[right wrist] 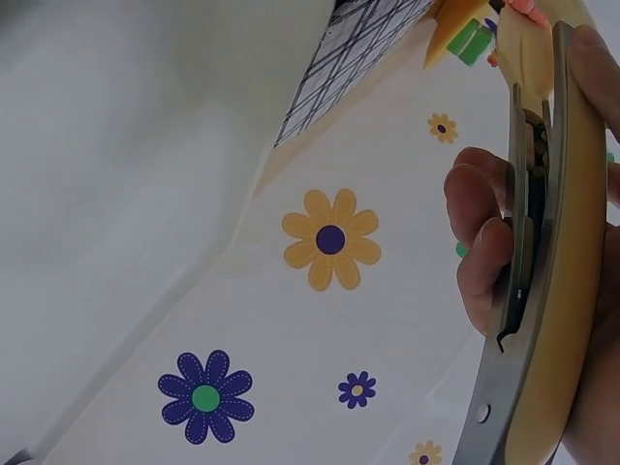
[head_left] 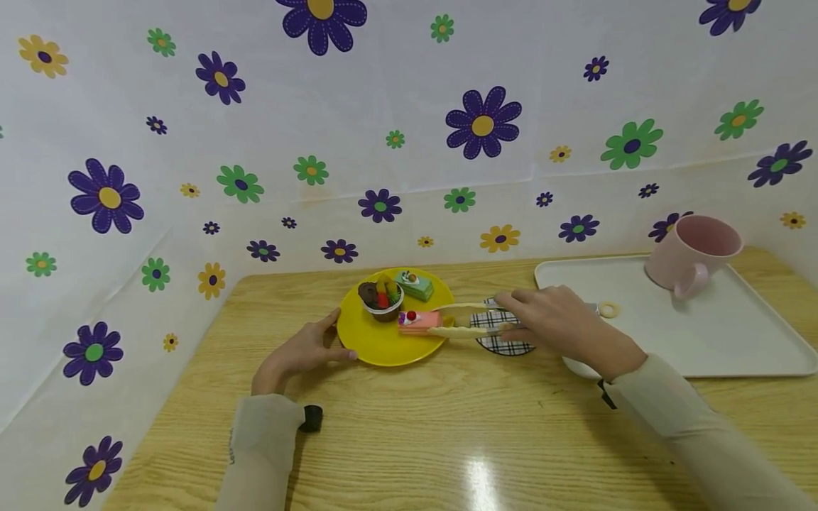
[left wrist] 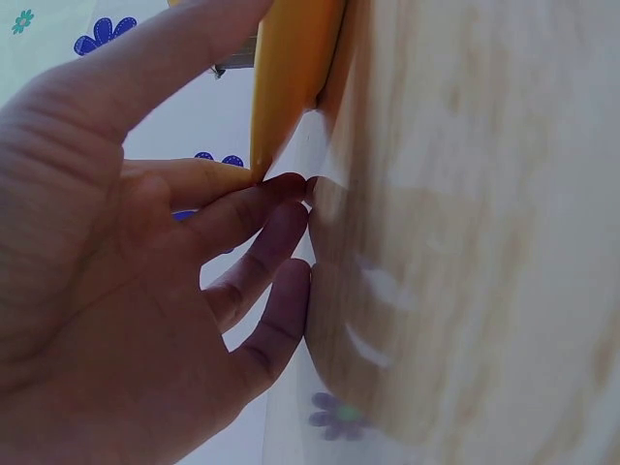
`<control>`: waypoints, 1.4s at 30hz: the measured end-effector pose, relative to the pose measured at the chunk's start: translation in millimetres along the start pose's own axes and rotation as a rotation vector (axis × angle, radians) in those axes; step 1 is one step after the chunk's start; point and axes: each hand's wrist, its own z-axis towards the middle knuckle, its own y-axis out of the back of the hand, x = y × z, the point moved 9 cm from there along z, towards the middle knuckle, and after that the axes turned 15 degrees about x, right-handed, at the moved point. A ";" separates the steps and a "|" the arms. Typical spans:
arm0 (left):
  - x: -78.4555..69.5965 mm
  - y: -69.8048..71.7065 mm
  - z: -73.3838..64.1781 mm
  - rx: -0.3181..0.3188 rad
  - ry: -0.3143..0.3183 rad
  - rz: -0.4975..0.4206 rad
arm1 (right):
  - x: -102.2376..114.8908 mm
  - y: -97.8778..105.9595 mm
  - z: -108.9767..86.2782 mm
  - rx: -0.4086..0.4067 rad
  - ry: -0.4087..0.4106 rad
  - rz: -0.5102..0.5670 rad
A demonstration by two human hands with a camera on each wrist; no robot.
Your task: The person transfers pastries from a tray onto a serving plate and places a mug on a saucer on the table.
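My left hand (head_left: 300,351) grips the rim of a yellow plate (head_left: 358,341), thumb at its near edge and fingers at its left side. In the left wrist view, the other fingertips rest on the table beside the plate (left wrist: 300,58). My right hand (head_left: 552,323) holds cream-and-metal tongs (head_left: 463,332), which point left over the plate. The two tong tips lie on either side of a pink toy cake slice (head_left: 422,323) with a red berry. Behind it on the plate are a green cake slice (head_left: 415,285) and a brown cupcake (head_left: 385,314) with fruit.
Under the tongs lies a round plaid coaster (head_left: 505,345). To the right stands a white tray (head_left: 677,355) with a pink mug (head_left: 686,252) at its back. A flower-patterned sheet (head_left: 409,170) hangs behind the wooden table (head_left: 415,433).
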 end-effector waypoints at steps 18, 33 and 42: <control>0.9 -0.1 1.5 0.006 0.014 -0.009 | -8.5 -9.6 4.6 0.089 -0.058 0.062; 2.8 -0.3 1.8 0.007 0.023 -0.006 | -15.0 1.5 -21.0 0.070 -0.096 0.078; 2.2 -0.2 0.7 0.009 0.022 0.002 | -20.8 7.2 -40.3 0.025 -0.118 0.074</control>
